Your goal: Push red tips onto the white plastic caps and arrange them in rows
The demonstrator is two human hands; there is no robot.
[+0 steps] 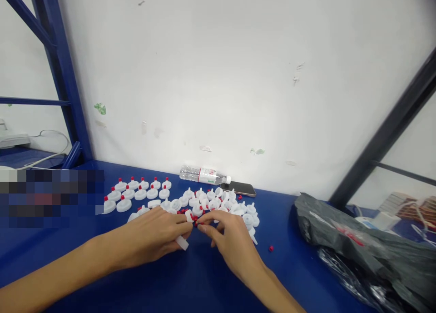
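Observation:
My left hand (pixel 161 233) is closed around a white nozzle cap (pixel 182 243), whose edge shows below the fingers; a small white piece also shows at the fingertips. Just to its right, my right hand (pixel 228 238) pinches at a small red tip (pixel 200 223), its fingertips close to the left ones. Behind both hands lies a loose pile of white nozzle caps (pixel 250 208), with small red tips (pixel 184 211) among them. At the left, white caps with red tips (pixel 124 204) stand upright in rows.
Against the wall, a clear bottle (pixel 207 175) lies on the blue table (pixel 170 285) beside a dark phone (pixel 240 188). One red tip (pixel 271 248) lies apart at the right. Grey and black plastic bags (pixel 361 245) cover the table's right side.

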